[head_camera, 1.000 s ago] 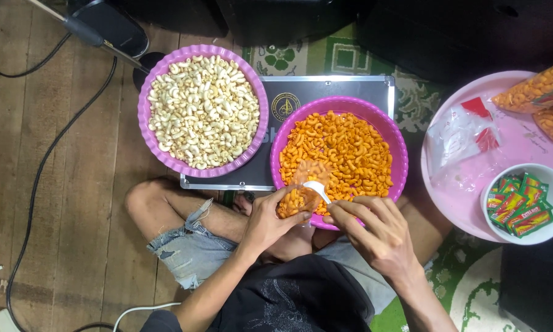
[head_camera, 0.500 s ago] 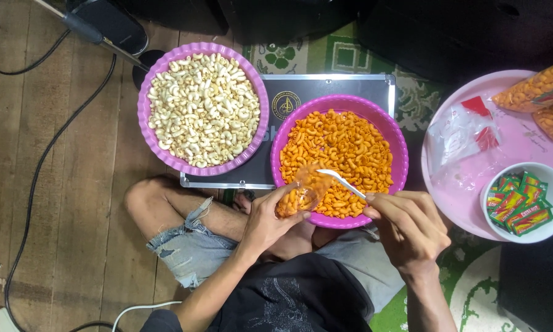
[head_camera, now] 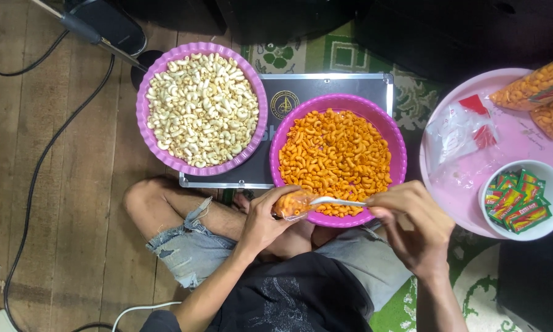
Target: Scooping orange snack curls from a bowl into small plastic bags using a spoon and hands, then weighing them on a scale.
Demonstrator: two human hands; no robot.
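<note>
- While the left hand [head_camera: 261, 224] pinches a small clear bag [head_camera: 292, 204], spilling threatens if it sags.
- Pinching the white spoon [head_camera: 338, 201], the right hand [head_camera: 411, 227] could tip orange snacks beside the purple bowl [head_camera: 400, 161]; the bag's mouth seems narrow.

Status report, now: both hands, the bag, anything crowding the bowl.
Left hand grips small clear bag of orange snacks at the orange bowl rim. Right hand holds white spoon, tip at the bag mouth. Nothing in the way; white-snack bowl sits apart.

Pale macaroni bowl [head_camera: 201, 109], sachet bowl [head_camera: 522, 200], cables [head_camera: 39, 166]
</note>
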